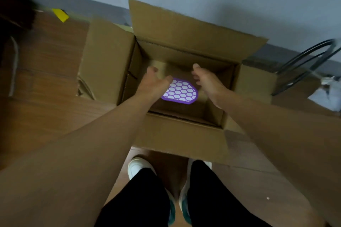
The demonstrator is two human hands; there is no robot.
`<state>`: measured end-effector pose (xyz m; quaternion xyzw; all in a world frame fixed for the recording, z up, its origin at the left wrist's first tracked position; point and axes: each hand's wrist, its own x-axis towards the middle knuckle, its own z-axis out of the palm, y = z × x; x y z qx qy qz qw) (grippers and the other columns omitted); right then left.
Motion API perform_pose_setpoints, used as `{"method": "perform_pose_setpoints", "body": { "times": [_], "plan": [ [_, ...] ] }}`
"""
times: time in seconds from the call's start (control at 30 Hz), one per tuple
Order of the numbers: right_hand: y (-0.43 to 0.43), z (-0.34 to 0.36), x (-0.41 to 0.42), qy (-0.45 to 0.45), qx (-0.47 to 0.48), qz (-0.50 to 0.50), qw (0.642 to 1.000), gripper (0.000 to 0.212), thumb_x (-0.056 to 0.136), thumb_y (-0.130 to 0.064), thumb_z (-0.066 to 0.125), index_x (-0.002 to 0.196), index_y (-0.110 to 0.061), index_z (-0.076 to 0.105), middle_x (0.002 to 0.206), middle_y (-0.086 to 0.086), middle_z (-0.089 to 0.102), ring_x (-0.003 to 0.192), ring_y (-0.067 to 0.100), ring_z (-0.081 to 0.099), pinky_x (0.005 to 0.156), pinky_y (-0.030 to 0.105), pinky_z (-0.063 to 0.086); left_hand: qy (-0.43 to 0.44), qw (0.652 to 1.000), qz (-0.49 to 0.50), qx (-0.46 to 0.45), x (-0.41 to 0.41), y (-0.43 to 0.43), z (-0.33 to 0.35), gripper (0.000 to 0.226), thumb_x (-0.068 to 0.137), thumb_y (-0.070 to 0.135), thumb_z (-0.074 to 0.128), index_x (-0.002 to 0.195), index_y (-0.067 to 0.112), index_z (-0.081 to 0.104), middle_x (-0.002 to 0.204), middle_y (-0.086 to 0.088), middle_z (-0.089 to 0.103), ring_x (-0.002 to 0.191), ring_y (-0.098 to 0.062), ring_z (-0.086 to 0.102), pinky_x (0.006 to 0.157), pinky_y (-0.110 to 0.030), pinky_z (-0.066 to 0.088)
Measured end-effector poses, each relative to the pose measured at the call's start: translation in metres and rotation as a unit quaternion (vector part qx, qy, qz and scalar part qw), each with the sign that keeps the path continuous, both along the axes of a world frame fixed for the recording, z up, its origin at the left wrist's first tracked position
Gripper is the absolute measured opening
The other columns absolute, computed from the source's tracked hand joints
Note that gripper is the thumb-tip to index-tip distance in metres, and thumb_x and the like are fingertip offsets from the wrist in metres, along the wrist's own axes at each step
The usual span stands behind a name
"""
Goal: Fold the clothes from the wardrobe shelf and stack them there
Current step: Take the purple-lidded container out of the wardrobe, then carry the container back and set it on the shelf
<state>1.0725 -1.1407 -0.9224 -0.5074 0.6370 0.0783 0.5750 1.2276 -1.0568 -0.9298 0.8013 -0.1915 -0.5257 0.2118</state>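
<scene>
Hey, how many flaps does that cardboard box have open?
4: the far flap stands upright, the left flap and right flap spread outward, and the near flap hangs down in front.

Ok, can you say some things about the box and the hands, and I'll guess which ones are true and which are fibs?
1. The cardboard box has its flaps open. True.
2. A purple thing with white circles lies at the bottom of the box. True.
3. The left hand and right hand hold a folded shirt. False: both reach into the box, and their fingers hold nothing that shows.
4. The box stands on a table. False: it stands on the wooden floor, in front of the white shoes.
</scene>
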Motion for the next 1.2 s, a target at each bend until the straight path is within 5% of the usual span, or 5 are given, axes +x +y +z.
{"method": "perform_pose_setpoints", "body": {
  "times": [0.13,0.27,0.53,0.77,1.2],
  "plan": [
    [0.003,0.11,0.028,-0.037,-0.032,0.031,0.998,0.058,0.1,-0.062,0.036,0.132,-0.019,0.058,0.141,0.003,0.057,0.124,0.022,0.056,0.109,0.046,0.041,0.035,0.994,0.066,-0.076,0.009,0.016,0.117,0.062,0.093,0.029,0.063,0.147,0.024,0.033,0.114,0.007,0.06,0.094,-0.012,0.062,0.095,-0.039,0.051],
    [0.022,0.25,0.057,-0.106,-0.065,0.005,0.992,0.026,0.106,-0.038,0.04,0.113,-0.021,0.058,0.127,0.006,0.064,0.096,0.017,0.063,0.078,0.032,0.049,0.072,0.983,0.129,-0.112,0.022,0.048,0.261,0.045,0.098,0.021,0.057,0.14,0.024,0.042,0.122,-0.007,0.064,0.105,-0.028,0.067,0.088,-0.038,0.053],
    [0.095,0.506,0.054,-0.205,-0.067,0.071,0.974,0.014,0.089,-0.024,0.058,0.101,-0.02,0.064,0.102,0.002,0.07,0.078,0.01,0.071,0.075,0.031,0.058,0.084,0.936,0.297,-0.17,0.013,0.157,0.512,0.019,0.095,0.014,0.059,0.112,0.024,0.06,0.105,-0.004,0.074,0.079,-0.015,0.072,0.077,-0.029,0.054],
    [0.161,0.584,0.018,-0.182,-0.024,0.265,0.947,0.012,0.088,-0.016,0.055,0.093,-0.023,0.063,0.098,0.005,0.071,0.073,0.012,0.068,0.06,0.023,0.05,0.009,0.883,0.421,-0.205,-0.037,0.268,0.631,0.017,0.092,0.018,0.058,0.106,0.024,0.066,0.096,0.001,0.077,0.084,-0.018,0.073,0.075,-0.029,0.056],
    [0.394,0.645,-0.036,-0.141,0.081,0.649,0.743,0.017,0.095,-0.007,0.054,0.098,-0.019,0.065,0.093,-0.001,0.072,0.071,0.009,0.067,0.062,0.024,0.052,-0.021,0.551,0.818,-0.163,-0.325,0.463,0.653,0.018,0.098,0.012,0.055,0.112,0.011,0.066,0.1,-0.007,0.077,0.089,-0.021,0.073,0.087,-0.038,0.053]
  ]
}}
